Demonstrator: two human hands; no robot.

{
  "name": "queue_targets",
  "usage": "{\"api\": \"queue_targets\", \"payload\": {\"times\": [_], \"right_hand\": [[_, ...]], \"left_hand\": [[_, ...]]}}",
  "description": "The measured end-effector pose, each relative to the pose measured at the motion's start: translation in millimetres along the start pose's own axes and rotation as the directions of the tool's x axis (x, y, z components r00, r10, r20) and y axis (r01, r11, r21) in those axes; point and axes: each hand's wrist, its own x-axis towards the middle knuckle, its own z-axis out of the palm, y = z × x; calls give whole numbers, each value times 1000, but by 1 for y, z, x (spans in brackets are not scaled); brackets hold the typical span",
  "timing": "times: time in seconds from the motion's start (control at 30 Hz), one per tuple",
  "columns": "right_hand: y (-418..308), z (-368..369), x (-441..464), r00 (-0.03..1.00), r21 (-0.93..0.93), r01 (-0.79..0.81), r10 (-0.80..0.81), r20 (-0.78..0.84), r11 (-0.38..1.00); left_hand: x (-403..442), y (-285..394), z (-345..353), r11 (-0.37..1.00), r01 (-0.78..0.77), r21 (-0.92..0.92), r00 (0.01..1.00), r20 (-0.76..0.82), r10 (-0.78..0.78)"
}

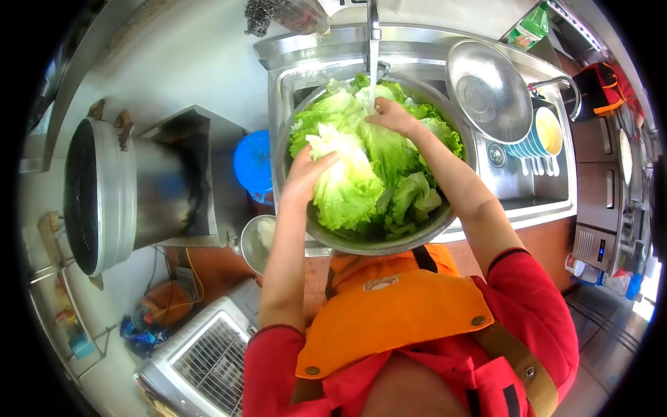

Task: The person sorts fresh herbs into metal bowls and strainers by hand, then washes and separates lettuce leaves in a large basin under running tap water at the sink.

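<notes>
Washing basin at a sink, head view: I am looking down on a wide, round, silver metal basin (467, 182), which is resting over the left part of a stainless-steel sink (549, 196). Loose, frilly, pale-to-bright-green lettuce (345, 182) is filling it. The left hand (310, 174) is grasping a pale-based clump at the basin's left side, thumb lying across the leaves. The right hand (394, 117) is reaching in from the right, its bent fingers meeting the leaves beside the stream; I cannot tell whether they are gripping. A slim, chromed metal tap (374, 26) is sending water (373, 78) onto the lettuce between the hands. Right of the basin, a round, shallow, silver metal vessel (486, 94) is leaning near stacked blue-and-white bowls (535, 137).
</notes>
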Motion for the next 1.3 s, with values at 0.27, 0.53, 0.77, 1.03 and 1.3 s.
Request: {"api": "queue_targets", "payload": {"times": [0.27, 0.53, 0.77, 1.03, 1.3], "right_hand": [[-109, -38, -60, 971, 33, 222, -224, 88, 975], [-99, -33, -71, 941, 427, 61, -194, 276, 902], [-36, -62, -50, 984, -315, 45, 12, 176, 948], [-15, -71, -61, 984, -769, 48, 100, 145, 637], [-118, -39, -36, 948, -314, 317, -302, 98, 895]], "left_hand": [[41, 5, 46, 991, -84, -101, 995, 42, 88], [34, 5, 30, 993, -112, -46, 992, 50, 114], [17, -12, 17, 994, -86, 66, 996, 4, 86], [-18, -1, -28, 962, -94, -257, 994, -79, 76], [33, 14, 23, 991, -134, -12, 990, -53, 133]]}}
